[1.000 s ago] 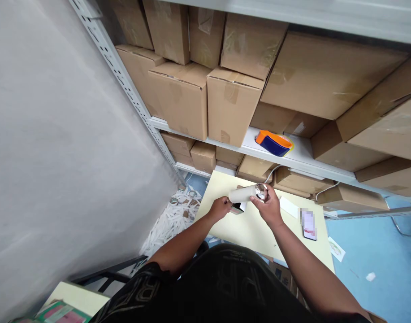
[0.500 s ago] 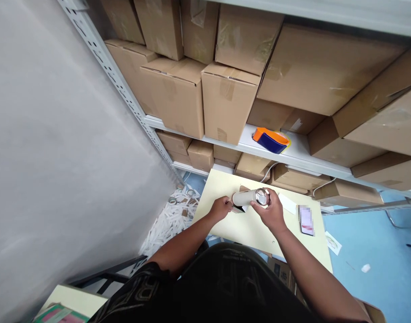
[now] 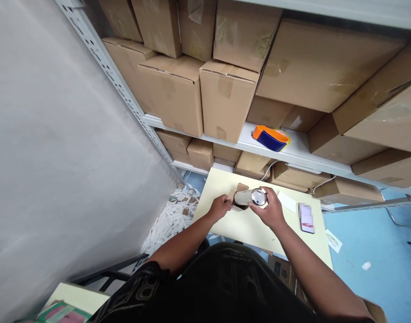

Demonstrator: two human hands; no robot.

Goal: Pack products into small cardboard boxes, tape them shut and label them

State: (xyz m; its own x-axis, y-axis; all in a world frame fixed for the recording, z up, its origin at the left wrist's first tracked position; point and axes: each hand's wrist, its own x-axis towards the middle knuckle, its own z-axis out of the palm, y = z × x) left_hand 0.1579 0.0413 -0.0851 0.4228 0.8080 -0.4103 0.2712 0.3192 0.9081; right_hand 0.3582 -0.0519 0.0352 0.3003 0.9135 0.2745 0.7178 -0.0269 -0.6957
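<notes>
In the head view, a white cylindrical bottle (image 3: 244,197) with a shiny silver lid lies tilted over the table. My right hand (image 3: 271,209) is closed around its lid end. The other end sits at the mouth of a small open cardboard box (image 3: 240,208), partly inside it. With its fingers pinched, my left hand (image 3: 220,206) grips the left edge of this box. How deep the bottle sits in the box is hidden.
On the pale yellow table (image 3: 248,229) lie a white paper (image 3: 286,201) and a phone (image 3: 306,219). Shelves behind hold cardboard boxes (image 3: 228,103) and an orange and blue tape dispenser (image 3: 271,138). Paper strips (image 3: 166,220) cover the floor by the wall at left.
The bottle's far end has shifted slightly right and down, into the box's mouth. The box's flaps and opening show more plainly now. Both hands keep their grip.
</notes>
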